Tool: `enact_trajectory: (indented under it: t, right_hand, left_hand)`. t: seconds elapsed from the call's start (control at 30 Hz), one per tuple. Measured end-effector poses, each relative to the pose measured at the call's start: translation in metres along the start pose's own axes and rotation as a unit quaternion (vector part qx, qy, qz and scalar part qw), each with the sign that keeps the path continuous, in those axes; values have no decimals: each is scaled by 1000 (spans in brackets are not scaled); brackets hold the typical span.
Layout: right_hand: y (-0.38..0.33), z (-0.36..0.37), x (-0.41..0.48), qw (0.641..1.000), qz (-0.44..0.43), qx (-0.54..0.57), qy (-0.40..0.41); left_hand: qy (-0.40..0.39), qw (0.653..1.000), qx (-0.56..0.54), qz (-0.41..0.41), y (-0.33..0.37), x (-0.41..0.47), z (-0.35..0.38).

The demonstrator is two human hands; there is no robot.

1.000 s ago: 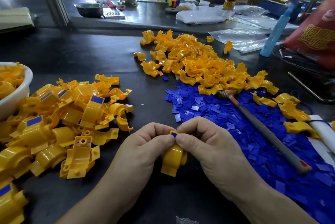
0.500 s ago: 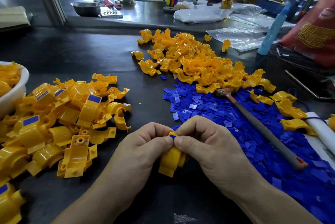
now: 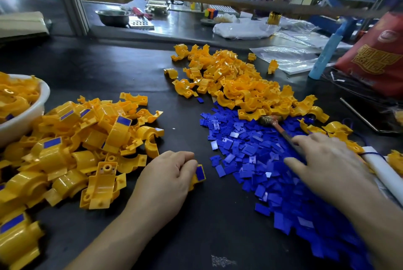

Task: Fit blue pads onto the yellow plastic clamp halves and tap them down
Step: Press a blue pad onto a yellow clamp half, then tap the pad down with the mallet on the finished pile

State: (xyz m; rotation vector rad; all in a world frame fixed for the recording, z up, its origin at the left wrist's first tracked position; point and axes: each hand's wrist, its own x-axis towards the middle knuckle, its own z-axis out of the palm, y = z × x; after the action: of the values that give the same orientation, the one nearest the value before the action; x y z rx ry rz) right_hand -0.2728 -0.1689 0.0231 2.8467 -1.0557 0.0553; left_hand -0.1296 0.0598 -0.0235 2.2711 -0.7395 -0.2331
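Note:
My left hand (image 3: pixel 168 178) rests low on the black table and grips a yellow clamp half (image 3: pixel 197 179) with a blue pad (image 3: pixel 200 173) seated on its top. My right hand (image 3: pixel 327 160) lies apart from it over the heap of loose blue pads (image 3: pixel 250 149), fingers spread across the handle of a small hammer (image 3: pixel 269 120). Whether the fingers close on the handle is not visible. A pile of bare yellow clamp halves (image 3: pixel 239 86) lies behind the pads. Clamp halves with pads fitted (image 3: pixel 87 138) are heaped on the left.
A white bowl (image 3: pixel 26 125) of yellow parts stands at the left edge. On the right are a white roll (image 3: pixel 383 171), a red bag (image 3: pixel 375 55), a blue bottle (image 3: pixel 325 58) and plastic sheets (image 3: pixel 290 55). A person sits beyond the rail at the back.
My hands have separated. The right hand let go of the clamp half and moved right onto the hammer handle. The left hand lowered the clamp half toward the table.

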Motion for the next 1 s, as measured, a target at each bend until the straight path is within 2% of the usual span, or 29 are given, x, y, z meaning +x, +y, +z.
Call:
enact_trajectory:
  t: [0.07, 0.23, 0.4, 0.5, 0.63, 0.7, 0.73, 0.8, 0.87, 0.93, 1.0]
  right_hand:
    - [9, 4, -1, 999, 16, -31, -34]
    - [19, 15, -3, 997, 47, -44, -31]
    - [28, 18, 1, 996, 56, 11, -64]
    - [27, 16, 2, 992, 63, 70, -83]
    - [23, 9, -7, 992, 51, 117, 5]
    - [14, 2, -23, 972, 41, 229, 44]
    - [7, -4, -33, 951, 39, 304, 34]
    - [-9, -15, -53, 896, 40, 441, -44]
    - [-20, -20, -70, 869, 17, 482, -111]
    - [-27, -14, -81, 888, -32, 448, -102]
    - [-35, -6, -92, 927, -89, 358, -73]
  left_hand:
    - [-4, 998, 67, 18, 0, -1, 2]
    - [-3, 975, 221, 14, 0, -7, 1]
    - [16, 972, 229, 51, 0, -7, -1]
    - [30, 974, 222, 47, -4, -4, -1]
    - [43, 976, 211, 43, -7, -1, 0]
    - [49, 976, 207, 43, -8, 0, 1]
    - [50, 976, 207, 43, -9, 1, 2]
    - [50, 977, 203, 40, -11, 1, 3]
    - [50, 978, 200, 40, -10, 2, 3]
    - [54, 978, 198, 43, -10, 2, 3]
    - [55, 978, 195, 45, -9, 1, 3]
